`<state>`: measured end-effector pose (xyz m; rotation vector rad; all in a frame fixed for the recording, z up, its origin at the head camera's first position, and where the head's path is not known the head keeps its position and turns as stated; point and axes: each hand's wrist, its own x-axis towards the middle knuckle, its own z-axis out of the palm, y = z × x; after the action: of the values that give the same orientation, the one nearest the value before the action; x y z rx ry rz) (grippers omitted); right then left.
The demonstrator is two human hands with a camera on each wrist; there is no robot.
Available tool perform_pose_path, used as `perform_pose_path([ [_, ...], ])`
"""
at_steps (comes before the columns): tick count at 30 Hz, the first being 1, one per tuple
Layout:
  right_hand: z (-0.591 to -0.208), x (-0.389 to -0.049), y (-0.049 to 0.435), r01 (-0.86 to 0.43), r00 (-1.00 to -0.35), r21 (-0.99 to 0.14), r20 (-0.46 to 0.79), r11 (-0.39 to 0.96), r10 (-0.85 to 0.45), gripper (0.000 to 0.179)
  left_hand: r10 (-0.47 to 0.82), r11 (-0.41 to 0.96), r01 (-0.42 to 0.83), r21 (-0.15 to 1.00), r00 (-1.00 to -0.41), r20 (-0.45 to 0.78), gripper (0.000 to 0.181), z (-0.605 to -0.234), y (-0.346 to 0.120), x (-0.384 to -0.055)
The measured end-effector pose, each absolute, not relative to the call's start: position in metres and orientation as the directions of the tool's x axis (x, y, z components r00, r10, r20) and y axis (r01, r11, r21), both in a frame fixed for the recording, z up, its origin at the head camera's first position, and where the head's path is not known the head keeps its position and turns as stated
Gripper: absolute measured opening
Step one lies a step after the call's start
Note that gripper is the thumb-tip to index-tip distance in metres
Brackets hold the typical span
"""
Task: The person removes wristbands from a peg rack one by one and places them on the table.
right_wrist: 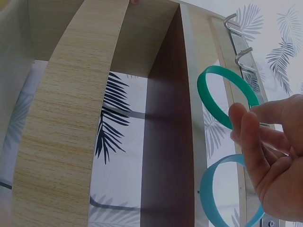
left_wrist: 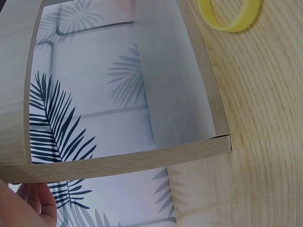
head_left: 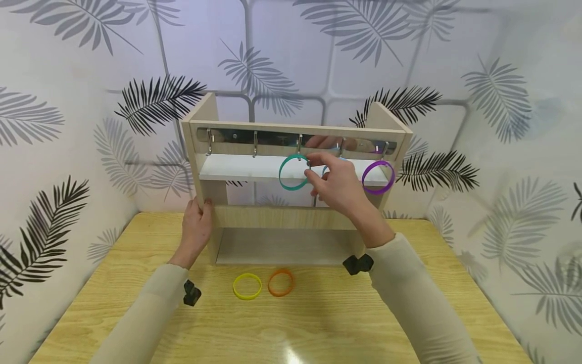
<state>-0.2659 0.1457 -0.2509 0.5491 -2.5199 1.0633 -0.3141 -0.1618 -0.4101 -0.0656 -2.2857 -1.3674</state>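
Far left: left side panel (head_left: 195, 167) of the wooden hook shelf (head_left: 282, 217) is being gripped by the left hand (head_left: 197, 222), fingers curled around the board; shelf is apparently being steadied. Above that hand, on the metal rail (head_left: 277, 137), the far-left hook (head_left: 209, 141) and, further right, the second hook (head_left: 255, 143) are being left bare. To the right of and nearer than the left hand, the yellow ring (head_left: 247, 298), then the orange ring (head_left: 278, 294), are being supported flat by the tabletop (head_left: 254, 328), apart, touched by neither hand.

Middle: teal ring (head_left: 293, 188) is being pinched at its right edge between thumb and index finger of the right hand (head_left: 338, 184), its top being held at the tip of the middle hook (head_left: 299, 144). Whether the hook is already being passed through cannot be told. Just behind the right hand, the blue ring (right_wrist: 207, 194) is being partly hidden, seemingly being carried by the fourth hook (head_left: 343, 146). Right of that hand, the purple ring (head_left: 376, 192) is being held up by the fifth hook (head_left: 384, 150).

Step, as judged: teal ring is being hung. Next move is probably calling for it to be seated over the tip, then released without the blue ring being knocked.
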Motion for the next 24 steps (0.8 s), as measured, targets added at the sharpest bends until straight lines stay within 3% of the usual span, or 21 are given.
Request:
perform_pose_path([
  [24, -0.2527, -0.2632, 0.1446, -0.526, -0.823, -0.59, 0.535, 0.612, -0.192, 0.025, -0.201, 0.51, 0.286, 0.811, -0.877, 0.436, 0.047, -0.4085, -0.1604, -0.3129],
])
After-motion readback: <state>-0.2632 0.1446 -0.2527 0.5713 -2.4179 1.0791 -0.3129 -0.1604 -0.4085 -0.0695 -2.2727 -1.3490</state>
